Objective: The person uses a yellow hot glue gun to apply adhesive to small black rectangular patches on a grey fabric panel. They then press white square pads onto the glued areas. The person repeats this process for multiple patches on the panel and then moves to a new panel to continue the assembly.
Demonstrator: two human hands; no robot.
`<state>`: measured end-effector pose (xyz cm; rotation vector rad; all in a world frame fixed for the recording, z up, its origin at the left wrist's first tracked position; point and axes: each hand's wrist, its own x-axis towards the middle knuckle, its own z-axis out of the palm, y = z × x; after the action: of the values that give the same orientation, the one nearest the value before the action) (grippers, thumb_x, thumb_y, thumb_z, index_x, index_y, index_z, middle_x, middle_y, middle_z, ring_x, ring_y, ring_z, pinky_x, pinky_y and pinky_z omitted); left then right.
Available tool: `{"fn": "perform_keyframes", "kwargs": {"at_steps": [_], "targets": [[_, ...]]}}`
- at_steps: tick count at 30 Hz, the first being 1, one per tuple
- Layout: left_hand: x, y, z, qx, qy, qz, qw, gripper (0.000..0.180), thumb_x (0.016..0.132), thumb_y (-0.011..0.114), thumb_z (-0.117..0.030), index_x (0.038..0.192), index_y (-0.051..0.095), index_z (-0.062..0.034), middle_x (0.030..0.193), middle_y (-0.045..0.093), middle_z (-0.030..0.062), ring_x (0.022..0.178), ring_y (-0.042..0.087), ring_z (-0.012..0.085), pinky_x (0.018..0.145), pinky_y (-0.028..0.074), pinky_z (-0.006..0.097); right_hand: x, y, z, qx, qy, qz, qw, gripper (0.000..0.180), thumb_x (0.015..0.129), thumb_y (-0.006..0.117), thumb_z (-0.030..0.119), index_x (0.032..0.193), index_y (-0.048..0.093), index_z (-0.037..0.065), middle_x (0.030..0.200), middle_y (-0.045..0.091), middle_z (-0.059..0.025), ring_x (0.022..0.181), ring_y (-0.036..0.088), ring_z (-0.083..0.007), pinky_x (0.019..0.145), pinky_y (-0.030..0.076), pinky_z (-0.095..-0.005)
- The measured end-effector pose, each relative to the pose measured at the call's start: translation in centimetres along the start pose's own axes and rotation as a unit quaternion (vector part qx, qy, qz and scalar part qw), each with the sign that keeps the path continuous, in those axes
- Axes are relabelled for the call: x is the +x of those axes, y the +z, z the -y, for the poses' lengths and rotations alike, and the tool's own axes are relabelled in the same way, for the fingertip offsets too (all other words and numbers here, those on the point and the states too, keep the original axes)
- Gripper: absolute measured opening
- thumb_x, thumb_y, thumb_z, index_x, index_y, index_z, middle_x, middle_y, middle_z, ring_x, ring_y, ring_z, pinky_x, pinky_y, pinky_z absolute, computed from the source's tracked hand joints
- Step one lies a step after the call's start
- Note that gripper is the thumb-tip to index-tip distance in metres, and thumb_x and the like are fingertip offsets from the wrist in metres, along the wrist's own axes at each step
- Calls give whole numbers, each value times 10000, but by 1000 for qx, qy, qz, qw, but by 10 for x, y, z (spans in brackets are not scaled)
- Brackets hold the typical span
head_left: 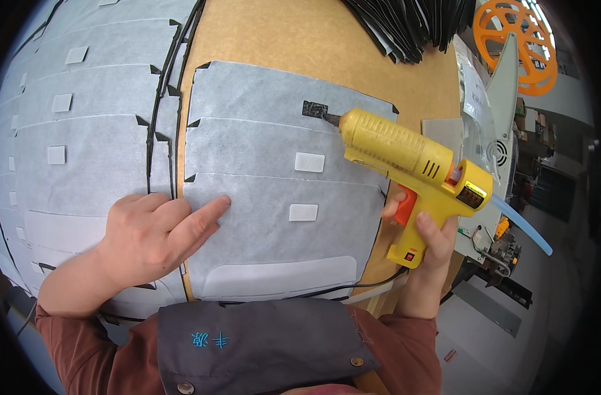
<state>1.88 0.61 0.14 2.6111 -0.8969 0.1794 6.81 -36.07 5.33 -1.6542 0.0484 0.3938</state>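
My right hand (pixel 432 240) is wrapped round the handle of a yellow hot glue gun (pixel 399 145), fingers by its red trigger. A translucent glue stick (pixel 521 224) sticks out of its back end. The dark nozzle reaches a small black rectangle (pixel 313 108) on the farthest of the overlapping grey-white fabric sheets (pixel 247 148). Two nearer sheets each carry a small white rectangle (pixel 309 162) at the matching place. On the left edge of these sheets rests my left hand (pixel 157 234), index finger stretched out and other fingers curled; nothing shows in it.
More overlapping sheets (pixel 109 138) with white rectangles and black corners cover the left side. A stack of black-edged pieces (pixel 412 26) lies at the far right of the brown table (pixel 267 33). Beyond it stands an orange reel (pixel 511 49). A black cord (pixel 333 289) runs along the near edge.
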Motion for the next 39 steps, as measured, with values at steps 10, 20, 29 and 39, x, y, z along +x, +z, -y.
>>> {"fn": "perform_keyframes", "kwargs": {"at_steps": [10, 20, 29, 39], "targets": [[0, -1, 0, -1, -2, 1, 1000, 403, 794, 762, -192, 1189, 695, -150, 605, 374, -45, 483, 417, 92, 407, 322, 266, 15, 8, 2, 14, -25, 39, 999, 571, 855, 636, 162, 1341, 450, -73, 1115, 616, -219, 909, 668, -293, 795, 542, -405], [0, -1, 0, -1, -3, 3, 1000, 382, 807, 754, -191, 1182, 695, -150, 604, 375, -49, 483, 416, 85, 404, 315, 261, 20, 6, 0, 5, -35, 51, 998, 545, 867, 630, 134, 1339, 453, -71, 1094, 625, -212, 912, 672, -286, 809, 548, -403], [0, 0, 0, -2, -1, 5, 1000, 376, 812, 752, -195, 1181, 697, -149, 598, 371, -49, 475, 411, 85, 402, 313, 263, 20, 4, 1, -6, -28, 61, 998, 543, 871, 633, 156, 1333, 456, -68, 1072, 628, -202, 909, 668, -280, 803, 542, -398], [1, -1, 0, -2, -3, 1, 1000, 384, 805, 753, -192, 1183, 698, -150, 599, 380, -48, 477, 419, 88, 404, 318, 266, 11, 6, 2, -12, -17, 58, 998, 547, 857, 637, 156, 1324, 463, -71, 1062, 631, -201, 909, 663, -274, 802, 539, -397]]}}
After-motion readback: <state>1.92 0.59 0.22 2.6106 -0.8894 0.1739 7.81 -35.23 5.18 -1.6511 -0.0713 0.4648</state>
